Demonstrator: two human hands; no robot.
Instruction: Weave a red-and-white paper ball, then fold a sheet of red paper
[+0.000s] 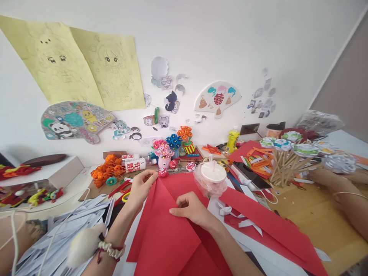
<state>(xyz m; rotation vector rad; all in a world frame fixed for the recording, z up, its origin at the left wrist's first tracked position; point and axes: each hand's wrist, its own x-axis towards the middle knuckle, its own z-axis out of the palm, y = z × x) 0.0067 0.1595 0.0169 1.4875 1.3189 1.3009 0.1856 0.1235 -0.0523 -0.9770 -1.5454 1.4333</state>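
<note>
A large sheet of red paper [165, 241] lies in front of me, over more red sheets. At its far left corner, my left hand [143, 188] is closed, thumb and fingers pinched on the paper. My right hand [191, 209] is closed on the sheet's right edge, with its thumb on top and the other fingers curled. A lidded cup [213, 171] in crumpled clear plastic stands just beyond my right hand. Folded white paper pieces [250, 225] rest on the red paper to the right. Past my left hand sits a small red-and-white ball [163, 173].
White paper strips [71, 226] and a fluffy white object [84, 245] are at left. Scissors [125, 196] lie beside my left forearm. Craft flowers [174, 142] and a yellow bottle [232, 138] line the wall. At right, another person's hand [324, 180] is near paper flowers on sticks [283, 166].
</note>
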